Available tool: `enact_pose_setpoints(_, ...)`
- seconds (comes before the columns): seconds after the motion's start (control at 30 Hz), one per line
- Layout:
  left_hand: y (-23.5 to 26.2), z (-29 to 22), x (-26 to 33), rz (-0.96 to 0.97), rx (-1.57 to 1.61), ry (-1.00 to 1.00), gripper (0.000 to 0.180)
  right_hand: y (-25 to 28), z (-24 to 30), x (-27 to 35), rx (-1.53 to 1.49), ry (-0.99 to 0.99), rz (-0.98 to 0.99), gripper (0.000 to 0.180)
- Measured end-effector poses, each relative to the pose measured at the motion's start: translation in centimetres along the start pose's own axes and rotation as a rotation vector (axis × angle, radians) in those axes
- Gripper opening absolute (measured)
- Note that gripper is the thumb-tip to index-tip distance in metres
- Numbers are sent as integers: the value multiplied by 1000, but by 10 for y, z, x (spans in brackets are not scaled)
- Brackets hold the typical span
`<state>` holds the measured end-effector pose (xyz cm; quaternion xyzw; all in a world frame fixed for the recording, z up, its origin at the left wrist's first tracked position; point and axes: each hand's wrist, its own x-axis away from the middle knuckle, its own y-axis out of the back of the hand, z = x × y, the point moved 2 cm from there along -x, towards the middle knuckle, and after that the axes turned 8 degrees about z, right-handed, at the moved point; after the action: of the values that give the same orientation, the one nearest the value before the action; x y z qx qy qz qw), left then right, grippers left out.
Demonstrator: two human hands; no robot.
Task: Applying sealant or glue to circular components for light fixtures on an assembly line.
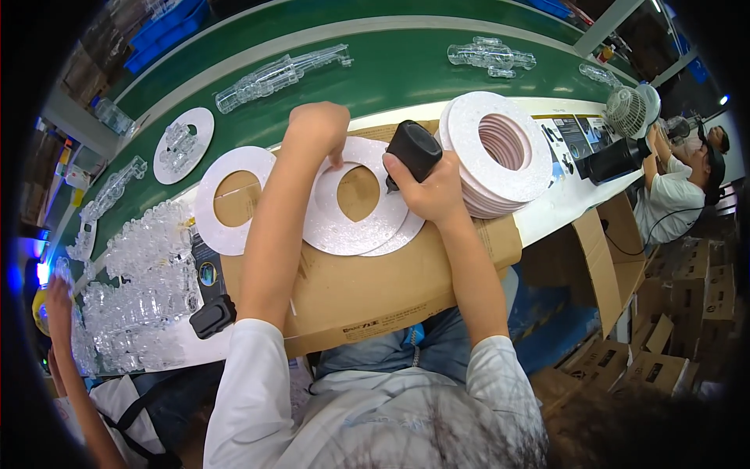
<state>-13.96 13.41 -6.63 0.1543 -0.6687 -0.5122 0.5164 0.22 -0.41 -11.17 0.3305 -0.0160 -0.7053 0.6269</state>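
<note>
- Across the back runs a green conveyor belt point(398, 82), with clear plastic gun-shaped shells point(283, 76) spaced along it
- On the near side of the white desk point(558, 215) lies a brown cardboard carton point(367, 297), serving as the work surface; its flat top looks firm enough to press against
- To the right stands a thick stack of white flat rings point(500, 184), leaning slightly, so the right elbow and wrist would do well to stay clear of it
- The white ring in work point(351, 238) lies flat on the carton between the two hands, overlapping a second ring point(410, 234) that peeks out at its lower right (squaring or parting the pair would likely make a steadier base)
- The left hand point(320, 129) bends down to the upper part of the ring, a finger near the hole; whether it pinches or only presses, I cannot tell, but light, even pressure there should stop sliding
- The right hand point(433, 187) is closed round a black bottle-shaped tool point(414, 148), held slanted
- Its narrow tip point(390, 190) points down at the ring's right side; a constant angle and slow, even strokes seem wisest
</note>
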Motion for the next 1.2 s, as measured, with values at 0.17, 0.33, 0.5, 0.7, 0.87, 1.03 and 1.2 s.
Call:
enact_pose_setpoints(0.17,1,0,0,0,4,-1,54,-2,1,0,-31,-16,3,20)
enact_pose_setpoints(0.33,1,-1,0,-1,6,6,53,-2,2,-1,-35,-17,10,20)
enact_pose_setpoints(0.5,2,0,1,15,15,2,50,-2,0,1,-117,6,-21,16)
enact_pose_setpoints(0.7,2,-2,6,-29,-8,-30,49,-3,10,2,-131,-18,-75,14)
enact_pose_setpoints(0.87,2,-2,7,-31,-5,-25,49,-3,10,-1,-67,15,-109,15)
enact_pose_setpoints(1.03,1,-1,3,-13,0,-31,50,-6,9,-1,-43,34,-114,16)
enact_pose_setpoints(1.2,2,-2,4,-24,-2,-41,52,-6,9,-3,-13,101,-152,21)
